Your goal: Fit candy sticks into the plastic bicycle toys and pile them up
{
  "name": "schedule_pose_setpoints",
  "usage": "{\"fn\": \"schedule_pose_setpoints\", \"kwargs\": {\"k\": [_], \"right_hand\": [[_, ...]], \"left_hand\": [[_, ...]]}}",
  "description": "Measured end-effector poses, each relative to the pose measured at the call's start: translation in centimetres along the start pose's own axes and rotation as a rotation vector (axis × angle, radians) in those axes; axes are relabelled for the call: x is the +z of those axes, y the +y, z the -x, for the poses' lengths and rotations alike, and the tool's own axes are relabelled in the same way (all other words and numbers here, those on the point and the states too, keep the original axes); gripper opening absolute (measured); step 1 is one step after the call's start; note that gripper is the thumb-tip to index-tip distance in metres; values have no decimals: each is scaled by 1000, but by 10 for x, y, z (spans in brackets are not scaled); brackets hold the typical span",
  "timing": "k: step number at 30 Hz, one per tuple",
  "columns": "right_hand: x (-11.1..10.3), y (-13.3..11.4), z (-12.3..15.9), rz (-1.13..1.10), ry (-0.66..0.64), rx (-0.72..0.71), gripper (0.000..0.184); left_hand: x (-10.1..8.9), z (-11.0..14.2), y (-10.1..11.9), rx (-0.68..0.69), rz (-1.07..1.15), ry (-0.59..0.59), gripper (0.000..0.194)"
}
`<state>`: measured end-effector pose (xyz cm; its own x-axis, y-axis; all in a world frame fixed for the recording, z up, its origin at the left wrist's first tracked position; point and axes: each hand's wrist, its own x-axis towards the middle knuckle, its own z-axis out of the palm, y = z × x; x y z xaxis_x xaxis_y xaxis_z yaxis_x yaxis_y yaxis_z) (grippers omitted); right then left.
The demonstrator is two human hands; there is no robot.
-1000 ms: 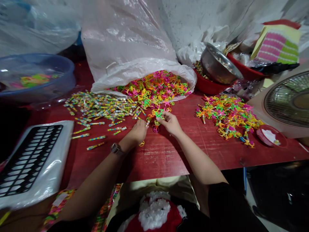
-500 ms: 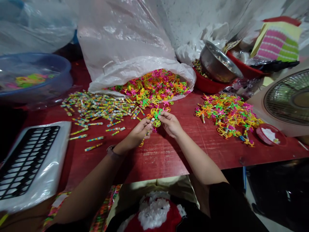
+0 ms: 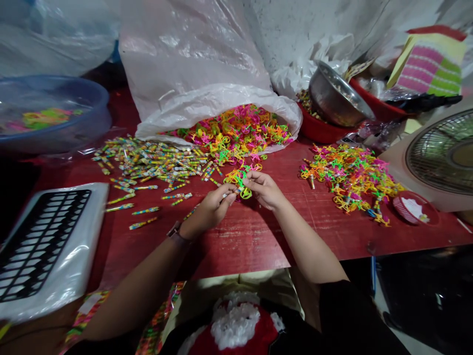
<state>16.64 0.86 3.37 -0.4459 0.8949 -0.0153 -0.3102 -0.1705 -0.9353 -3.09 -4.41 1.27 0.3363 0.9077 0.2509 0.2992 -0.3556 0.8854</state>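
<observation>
My left hand (image 3: 212, 207) and my right hand (image 3: 264, 188) meet over the red table (image 3: 251, 236), both pinched on a small green and yellow plastic toy bicycle (image 3: 242, 190). My left fingers also hold a thin wrapped candy stick against it. Just behind the hands lies a heap of neon plastic bicycles (image 3: 236, 130) spilling from a white plastic bag (image 3: 192, 54). To the left a scatter of striped candy sticks (image 3: 148, 162) covers the table. A second pile of bicycles with sticks (image 3: 347, 172) lies to the right.
A blue plastic basin (image 3: 51, 116) stands at the far left, a black grille wrapped in plastic (image 3: 40, 241) at the near left. At the back right sit a steel bowl (image 3: 334, 98) in a red basin, a small red lid (image 3: 414, 207) and a fan (image 3: 443, 153).
My left hand picked a candy stick off the table and lifted it to the bicycle in my right hand. Both hands now hold the pieces together, slightly nearer me.
</observation>
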Motion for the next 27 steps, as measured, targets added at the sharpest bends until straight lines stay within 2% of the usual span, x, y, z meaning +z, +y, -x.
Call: {"fn": "schedule_pose_setpoints", "kwargs": {"k": [6,12,20,27], "right_hand": [[0,-3,3,35,-51,-5,42],[4,-4,5,359,-38,-152,45],[10,0,8,876,114,-420,26],[13,4,9,974,141,-503,20]], "left_hand": [[0,2,-6,1,57,3,27],[1,2,-7,31,39,36,23],[3,0,-14,-14,-136,135,21],[8,0,-23,-96,23,168,20]]}}
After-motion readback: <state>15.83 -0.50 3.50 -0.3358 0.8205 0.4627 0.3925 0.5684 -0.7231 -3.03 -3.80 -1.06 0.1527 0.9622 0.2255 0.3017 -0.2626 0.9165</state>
